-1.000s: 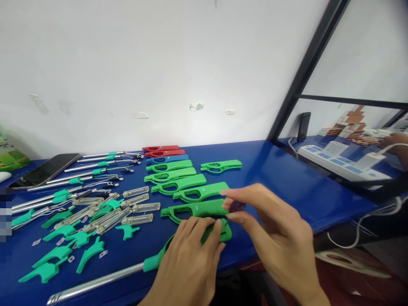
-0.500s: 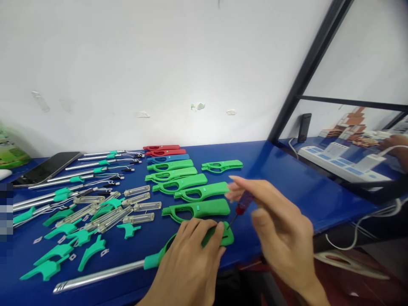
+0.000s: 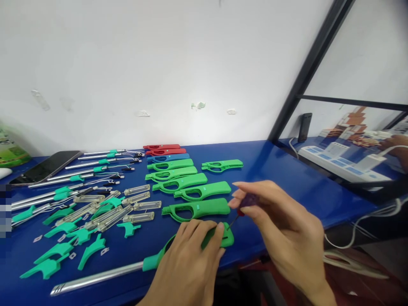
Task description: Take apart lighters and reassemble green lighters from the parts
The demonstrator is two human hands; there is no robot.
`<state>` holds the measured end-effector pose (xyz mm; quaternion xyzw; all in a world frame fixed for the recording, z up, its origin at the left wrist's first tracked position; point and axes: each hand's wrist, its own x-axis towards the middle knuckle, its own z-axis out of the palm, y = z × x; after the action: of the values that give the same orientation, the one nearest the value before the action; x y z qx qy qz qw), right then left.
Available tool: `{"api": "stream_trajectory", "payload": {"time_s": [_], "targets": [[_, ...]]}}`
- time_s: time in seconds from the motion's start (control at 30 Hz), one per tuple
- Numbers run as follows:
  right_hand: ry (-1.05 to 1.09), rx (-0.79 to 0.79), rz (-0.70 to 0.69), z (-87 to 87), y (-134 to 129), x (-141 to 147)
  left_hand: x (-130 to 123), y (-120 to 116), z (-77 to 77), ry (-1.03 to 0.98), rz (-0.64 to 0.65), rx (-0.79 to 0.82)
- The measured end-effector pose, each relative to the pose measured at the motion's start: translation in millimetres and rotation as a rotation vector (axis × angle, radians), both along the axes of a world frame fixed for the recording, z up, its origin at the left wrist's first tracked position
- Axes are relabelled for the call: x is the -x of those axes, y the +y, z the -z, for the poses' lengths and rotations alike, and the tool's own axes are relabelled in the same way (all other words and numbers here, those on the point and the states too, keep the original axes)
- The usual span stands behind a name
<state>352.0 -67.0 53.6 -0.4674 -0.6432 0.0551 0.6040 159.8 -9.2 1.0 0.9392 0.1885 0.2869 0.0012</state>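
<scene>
At six o'clock on the blue table (image 3: 267, 170), green lighter (image 3: 228, 241) lies clamped under the left hand (image 3: 189, 259); long axis 2:30–8:30, metal tube (image 3: 98, 278) toward 8:30. Right hand (image 3: 283, 238) pinches the screwdriver (image 3: 249, 199), shaft toward seven o'clock; thumb, clear of the grip half a second ago, now meets it.

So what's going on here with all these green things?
Someone's left hand is holding a green lighter with a long metal tube down on the blue table. The right hand holds a small screwdriver, its tip at the lighter's handle end. Behind it lie more handle shells, mostly green, plus blue and red ones. Off to the left are teal triggers, clear tubes and metal rods with wires.
</scene>
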Motion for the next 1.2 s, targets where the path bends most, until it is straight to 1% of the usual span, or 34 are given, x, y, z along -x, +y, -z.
{"api": "stream_trajectory", "payload": {"time_s": [0.07,0.13,0.2,0.27,0.3,0.4,0.47,0.57,0.63,0.77,0.83,0.9,0.93,0.97,1.0,1.1,1.13,1.2], "targets": [[0.019,-0.052,0.066,0.6,2.1,0.0,-0.5,0.1,-0.5,-0.013,-0.003,-0.007],[-0.027,-0.055,0.092,0.5,2.8,0.0,-0.9,0.0,-0.4,-0.025,-0.004,-0.014],[-0.075,-0.013,0.043,-0.3,1.2,0.2,-1.1,-0.3,0.0,-0.035,-0.004,-0.014],[-0.057,0.003,-0.012,-1.1,-1.2,1.3,-1.3,-0.7,0.3,-0.038,0.0,-0.01],[-0.032,-0.012,-0.008,-1.3,-2.3,1.9,-1.4,-0.9,0.5,-0.036,0.001,-0.008],[-0.004,-0.094,0.092,-2.4,-4.5,3.1,-1.2,-1.0,0.6,-0.031,0.003,-0.015],[-0.049,-0.091,0.115,-4.0,-6.1,2.5,-0.9,-0.9,0.4,-0.033,0.006,-0.019],[-0.091,0.002,0.009,-6.5,-8.3,1.5,-0.4,-0.6,0.3,-0.03,0.004,-0.008],[-0.068,0.006,-0.017,-6.5,-8.0,1.7,-0.2,-0.6,0.8,-0.023,-0.001,0.003],[-0.049,-0.105,0.108,-4.8,-6.1,1.7,0.1,-0.6,2.6,-0.011,-0.004,0.009],[-0.09,-0.059,0.072,-5.3,-7.9,1.1,0.0,-0.6,3.0,-0.011,-0.004,0.014],[-0.113,0.013,-0.023,-6.2,-10.2,1.4,-0.3,-0.8,2.5,-0.018,-0.002,0.016],[-0.108,0.029,-0.056,-6.4,-10.8,2.1,-0.4,-0.9,1.9,-0.018,-0.003,0.017],[-0.096,0.023,-0.062,-6.2,-10.8,3.2,-0.6,-1.1,1.3,-0.017,-0.005,0.017],[-0.075,0.001,-0.038,-5.7,-10.2,4.4,-0.7,-1.2,0.6,-0.012,-0.006,0.02],[-0.035,-0.087,0.091,-4.5,-7.8,6.3,-0.4,-1.2,-0.7,-0.003,-0.01,0.026],[-0.044,-0.086,0.104,-4.7,-7.9,6.0,-0.1,-1.1,-0.8,-0.003,-0.008,0.024],[-0.089,-0.03,0.065,-6.0,-9.6,4.2,0.9,-1.2,-0.4,-0.006,-0.008,0.023]]}}
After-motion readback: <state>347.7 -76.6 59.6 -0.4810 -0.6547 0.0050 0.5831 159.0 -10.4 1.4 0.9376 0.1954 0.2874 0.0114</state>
